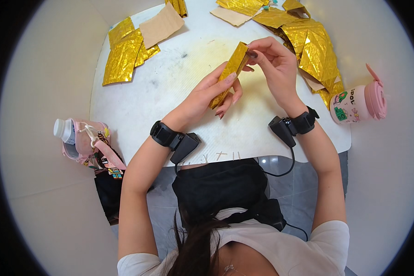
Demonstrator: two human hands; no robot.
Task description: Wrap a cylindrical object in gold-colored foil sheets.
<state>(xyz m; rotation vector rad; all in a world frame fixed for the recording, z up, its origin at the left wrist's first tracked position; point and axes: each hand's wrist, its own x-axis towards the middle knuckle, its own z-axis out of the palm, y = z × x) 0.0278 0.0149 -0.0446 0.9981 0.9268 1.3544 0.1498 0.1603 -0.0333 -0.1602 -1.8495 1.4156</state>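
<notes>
Above the middle of the white table (147,122), my left hand (211,92) grips a narrow, folded strip of gold foil paper (236,62). Its thumb lies along the near face, with the fingers wrapped behind. The strip is tilted, its upper end leaning right and away from me. At that upper end, my right hand (278,62) pinches the strip's edge between thumb and forefinger, the other fingers curled. What lies inside the fold cannot be made out.
Gold foil sheets (119,62) and a brown paper piece (162,25) lie far left. A larger gold foil pile (317,55) covers the far right. A pink-lidded cup (354,103) stands right; a pink bag (89,138) with a white-capped bottle (65,131) is left. Small sticks (221,155) line the near edge.
</notes>
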